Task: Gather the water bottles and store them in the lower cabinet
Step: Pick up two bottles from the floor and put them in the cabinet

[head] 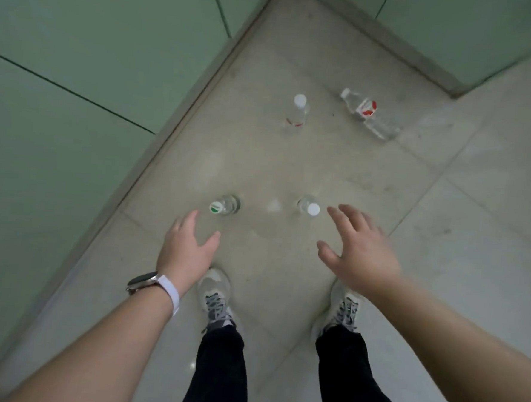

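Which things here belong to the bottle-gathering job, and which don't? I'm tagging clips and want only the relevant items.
Belongs to the job:
green-capped bottle, upright
near white-capped bottle, upright
far white-capped bottle, upright
red-labelled bottle, lying on its side
left hand and right hand, both open, touching nothing

Not part of it:
wristwatch
shoes

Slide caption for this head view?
Both open hands, left and right, reach toward two upright bottles on the floor.
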### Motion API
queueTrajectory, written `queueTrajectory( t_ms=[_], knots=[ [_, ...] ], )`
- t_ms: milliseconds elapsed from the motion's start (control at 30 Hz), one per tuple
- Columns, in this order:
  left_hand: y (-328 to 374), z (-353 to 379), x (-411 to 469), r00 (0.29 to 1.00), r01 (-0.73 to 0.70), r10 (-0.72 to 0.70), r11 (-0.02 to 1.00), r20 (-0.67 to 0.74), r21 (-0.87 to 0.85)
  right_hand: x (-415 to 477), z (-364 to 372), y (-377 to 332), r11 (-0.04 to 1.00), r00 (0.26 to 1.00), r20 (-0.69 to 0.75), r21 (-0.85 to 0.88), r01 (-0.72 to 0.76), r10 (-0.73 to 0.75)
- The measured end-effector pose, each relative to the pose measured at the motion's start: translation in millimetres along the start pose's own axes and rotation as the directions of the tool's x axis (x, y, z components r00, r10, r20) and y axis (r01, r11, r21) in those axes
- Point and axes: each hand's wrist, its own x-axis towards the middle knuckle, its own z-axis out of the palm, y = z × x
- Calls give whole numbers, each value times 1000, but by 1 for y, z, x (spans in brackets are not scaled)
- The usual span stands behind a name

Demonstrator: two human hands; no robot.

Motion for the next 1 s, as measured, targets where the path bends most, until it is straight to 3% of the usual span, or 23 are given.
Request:
queueTrajectory(
  t_ms=[167,300,467,767,1000],
  knots=[
    [-36,65,48,988,144,-153,969,-30,-203,44,62,29,994,999,42,105,-16,12],
    [-55,109,81,967,227,-254,887,-15,-403,75,111,57,919,984,16,356,-170,176],
    [-75,153,118,984,142,-177,880,-34,-452,103,166,80,850,967,22,471,-235,256],
    [-105,176,174,991,-16,-42,904,-127,-427,136,208,99,888,984,-4,430,-161,180],
    [-111,179,179,988,-41,-27,905,-155,-423,140,214,89,903,982,-74,410,-131,175]
  ],
)
